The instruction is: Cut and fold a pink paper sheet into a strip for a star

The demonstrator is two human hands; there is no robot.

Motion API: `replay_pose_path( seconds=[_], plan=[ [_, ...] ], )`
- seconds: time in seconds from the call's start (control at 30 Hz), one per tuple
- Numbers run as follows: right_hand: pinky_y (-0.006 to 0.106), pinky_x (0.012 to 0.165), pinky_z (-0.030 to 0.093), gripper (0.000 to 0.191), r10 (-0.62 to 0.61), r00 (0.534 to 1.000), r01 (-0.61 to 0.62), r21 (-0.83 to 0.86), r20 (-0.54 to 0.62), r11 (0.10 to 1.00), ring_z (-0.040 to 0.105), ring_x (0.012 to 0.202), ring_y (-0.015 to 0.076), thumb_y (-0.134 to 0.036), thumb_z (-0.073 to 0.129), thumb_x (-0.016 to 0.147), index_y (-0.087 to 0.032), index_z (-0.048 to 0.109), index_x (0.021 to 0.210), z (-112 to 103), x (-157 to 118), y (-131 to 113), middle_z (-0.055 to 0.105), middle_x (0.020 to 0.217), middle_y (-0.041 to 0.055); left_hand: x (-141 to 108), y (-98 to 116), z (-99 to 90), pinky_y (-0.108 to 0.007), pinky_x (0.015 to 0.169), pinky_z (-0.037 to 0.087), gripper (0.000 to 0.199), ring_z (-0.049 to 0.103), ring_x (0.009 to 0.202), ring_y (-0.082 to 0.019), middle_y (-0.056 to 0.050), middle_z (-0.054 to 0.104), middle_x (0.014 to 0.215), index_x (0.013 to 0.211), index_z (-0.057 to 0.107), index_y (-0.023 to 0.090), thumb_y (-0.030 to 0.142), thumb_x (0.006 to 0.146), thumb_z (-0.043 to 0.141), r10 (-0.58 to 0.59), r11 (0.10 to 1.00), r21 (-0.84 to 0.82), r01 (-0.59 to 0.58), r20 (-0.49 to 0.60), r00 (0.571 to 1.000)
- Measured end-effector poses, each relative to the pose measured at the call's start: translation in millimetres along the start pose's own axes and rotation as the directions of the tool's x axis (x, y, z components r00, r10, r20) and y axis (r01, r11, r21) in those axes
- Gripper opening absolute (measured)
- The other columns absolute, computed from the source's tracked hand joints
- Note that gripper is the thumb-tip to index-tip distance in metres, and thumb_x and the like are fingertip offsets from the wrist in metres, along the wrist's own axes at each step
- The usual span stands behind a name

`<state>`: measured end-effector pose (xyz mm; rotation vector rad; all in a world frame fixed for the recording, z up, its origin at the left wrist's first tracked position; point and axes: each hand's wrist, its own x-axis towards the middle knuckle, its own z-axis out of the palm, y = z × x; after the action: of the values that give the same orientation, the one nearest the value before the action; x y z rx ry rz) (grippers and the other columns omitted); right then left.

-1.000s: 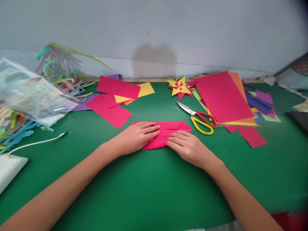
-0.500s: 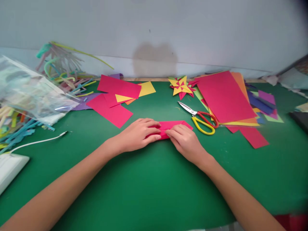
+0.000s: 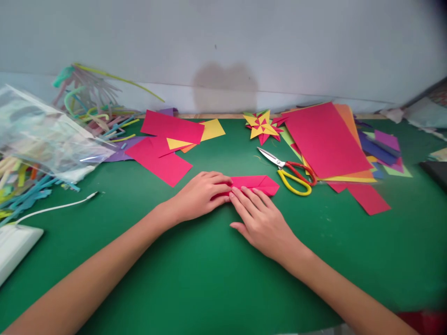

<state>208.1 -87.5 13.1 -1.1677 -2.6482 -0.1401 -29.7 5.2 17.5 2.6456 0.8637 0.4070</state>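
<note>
A folded red paper [image 3: 253, 182] lies on the green table in front of me, a long strip with its right end folded to a point and crease lines on top. My left hand [image 3: 200, 195] is closed over the strip's left end, its fingers curled and the thumb at the near edge; that end is hidden beneath it. My right hand [image 3: 261, 223] lies with straight fingers flat along the strip's near edge, thumb held away. Right of the strip rest slightly opened scissors [image 3: 295, 172] with red and yellow handles.
Behind the scissors is a yellow and red folded paper star [image 3: 262, 128]. Red sheets [image 3: 328, 142] are stacked at right, red paper pieces [image 3: 172, 125] at back left. A clear plastic bag [image 3: 45, 125], pipe cleaners [image 3: 101, 111] and a white device [image 3: 17, 251] with a cable sit at left.
My right hand has gone from a pinch on the strip to straightened fingers lying flat, and its thumb has moved away toward me. The left hand has barely shifted.
</note>
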Motion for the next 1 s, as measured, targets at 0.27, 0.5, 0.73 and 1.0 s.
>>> replay_pose_path(
  seconds=[0.27, 0.5, 0.73, 1.0],
  plan=[
    [0.055, 0.129, 0.034, 0.074, 0.046, 0.999, -0.046, 0.0, 0.017, 0.999, 0.04, 0.156, 0.0377, -0.05, 0.049, 0.109, -0.002, 0.036, 0.164, 6, -7, -18, 0.036, 0.17, 0.0198, -1, 0, -0.5, -0.045, 0.11, 0.048, 0.028, 0.063, 0.132, -0.026, -0.007, 0.071, 0.14, 0.126, 0.074, 0.023, 0.036, 0.108, 0.057, -0.006, 1.0, 0.016, 0.006, 0.0, 1.0],
    [0.055, 0.128, 0.037, 0.078, 0.096, 0.994, -0.098, 0.044, 0.047, 0.994, 0.038, 0.157, 0.0371, -0.054, 0.048, 0.108, 0.001, 0.038, 0.163, 15, -7, -20, 0.038, 0.169, 0.0221, 4, 7, -0.3, -0.046, 0.106, 0.052, 0.029, 0.065, 0.128, -0.028, -0.009, 0.072, 0.137, 0.13, 0.07, 0.019, 0.03, 0.108, 0.055, -0.017, 0.996, 0.085, 0.018, -0.009, 1.0],
    [0.055, 0.128, 0.036, 0.077, 0.111, 0.992, -0.115, 0.053, 0.062, 0.992, 0.039, 0.157, 0.0367, -0.055, 0.046, 0.108, 0.001, 0.042, 0.16, 16, -2, -19, 0.04, 0.168, 0.0231, 0, 2, 1.0, -0.046, 0.107, 0.054, 0.031, 0.068, 0.126, -0.028, -0.011, 0.073, 0.137, 0.131, 0.068, 0.018, 0.03, 0.11, 0.049, 0.049, 0.991, 0.13, -0.046, -0.019, 0.999],
    [0.055, 0.129, 0.034, 0.076, 0.119, 0.989, -0.126, 0.076, 0.091, 0.989, 0.039, 0.157, 0.0359, -0.056, 0.045, 0.109, 0.0, 0.044, 0.16, 18, 0, -18, 0.042, 0.167, 0.0221, -6, -6, 5.8, -0.047, 0.115, 0.051, 0.037, 0.065, 0.133, -0.028, -0.011, 0.07, 0.143, 0.138, 0.068, 0.016, 0.03, 0.111, 0.047, 0.185, 0.965, 0.189, -0.18, -0.008, 0.983]
  ],
)
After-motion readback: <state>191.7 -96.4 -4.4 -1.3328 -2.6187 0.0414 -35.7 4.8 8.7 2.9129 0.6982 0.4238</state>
